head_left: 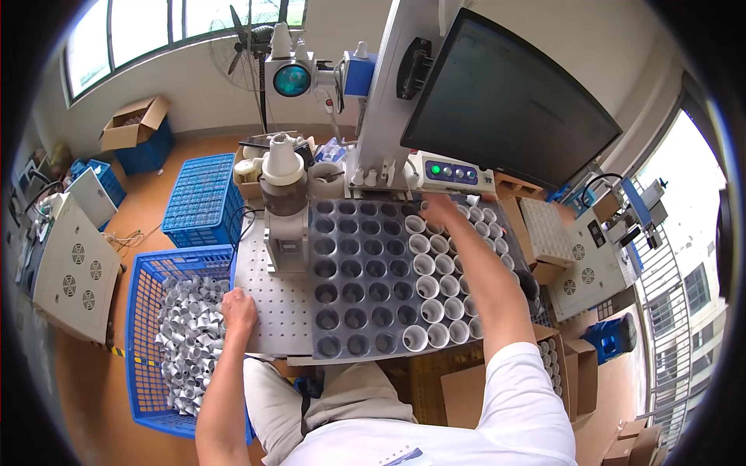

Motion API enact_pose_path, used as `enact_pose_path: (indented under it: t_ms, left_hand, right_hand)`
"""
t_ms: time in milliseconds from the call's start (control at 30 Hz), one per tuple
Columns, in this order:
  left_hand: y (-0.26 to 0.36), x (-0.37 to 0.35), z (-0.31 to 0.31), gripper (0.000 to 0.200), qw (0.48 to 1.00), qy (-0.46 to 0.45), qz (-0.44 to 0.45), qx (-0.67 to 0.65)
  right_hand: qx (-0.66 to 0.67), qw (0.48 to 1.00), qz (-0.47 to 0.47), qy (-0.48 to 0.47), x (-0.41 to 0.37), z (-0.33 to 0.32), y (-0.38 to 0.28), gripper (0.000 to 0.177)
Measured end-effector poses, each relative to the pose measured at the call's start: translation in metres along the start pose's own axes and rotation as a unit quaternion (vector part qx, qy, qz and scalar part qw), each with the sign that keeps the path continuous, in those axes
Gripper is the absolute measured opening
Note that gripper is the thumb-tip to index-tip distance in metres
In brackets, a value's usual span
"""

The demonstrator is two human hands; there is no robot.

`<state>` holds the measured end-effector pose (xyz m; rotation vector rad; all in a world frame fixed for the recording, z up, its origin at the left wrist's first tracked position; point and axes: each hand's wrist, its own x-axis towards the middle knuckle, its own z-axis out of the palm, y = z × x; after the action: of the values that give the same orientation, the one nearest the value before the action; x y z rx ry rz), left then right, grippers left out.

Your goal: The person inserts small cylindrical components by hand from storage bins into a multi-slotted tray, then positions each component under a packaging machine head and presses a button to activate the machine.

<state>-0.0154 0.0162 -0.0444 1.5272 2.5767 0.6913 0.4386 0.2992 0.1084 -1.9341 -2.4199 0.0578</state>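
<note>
A dark tray (350, 248) with rows of round holes lies on the worktable. White cup-shaped plastic fittings (424, 264) fill the holes on its right side. My right hand (439, 211) reaches to the back row, its fingers closed at the edge of the filled holes; a bit of white shows at the fingertips, mostly hidden. My left hand (239, 309) is curled at the table's left edge, beside a blue crate (140, 311) heaped with loose grey-white fittings (190, 334). Whatever its fingers enclose is hidden.
Behind the tray stand a column machine (381, 101) with a lens head (292, 79), a large monitor (513, 101) and a control box (451, 172) with lit buttons. A cylindrical fixture holding a white cone (282, 159) rises left of the tray. Another blue crate (200, 198) sits on the floor.
</note>
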Motion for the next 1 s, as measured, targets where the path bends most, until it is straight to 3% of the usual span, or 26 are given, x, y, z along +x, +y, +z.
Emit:
enact_pose_path:
  t_ms: [167,267,467,767,867,1000]
  left_hand:
    - [0.002,0.000,0.000,0.023,1.000,-0.002,-0.003,0.000]
    - [-0.003,0.003,0.002,0.024,1.000,-0.012,0.001,0.007]
    - [0.005,-0.001,-0.008,0.026,1.000,-0.020,-0.004,-0.003]
    - [0.005,0.000,-0.010,0.024,0.999,-0.038,0.001,0.022]
    - [-0.003,-0.002,-0.002,0.024,0.999,-0.021,0.027,0.035]
    - [-0.003,-0.004,0.000,0.027,0.999,-0.028,-0.003,0.046]
  right_hand:
    - [0.106,0.990,0.042,0.089,-0.005,-0.037,-0.022,0.057]
    - [0.289,0.942,0.033,0.165,-0.020,-0.021,-0.032,0.055]
    - [0.399,0.865,0.042,0.301,-0.038,0.044,-0.033,0.047]
    - [0.455,0.828,0.046,0.326,-0.044,0.041,-0.033,0.041]
    - [0.433,0.844,0.053,0.311,-0.045,0.041,-0.032,0.040]
    - [0.456,0.831,0.035,0.315,-0.043,0.042,-0.032,0.036]
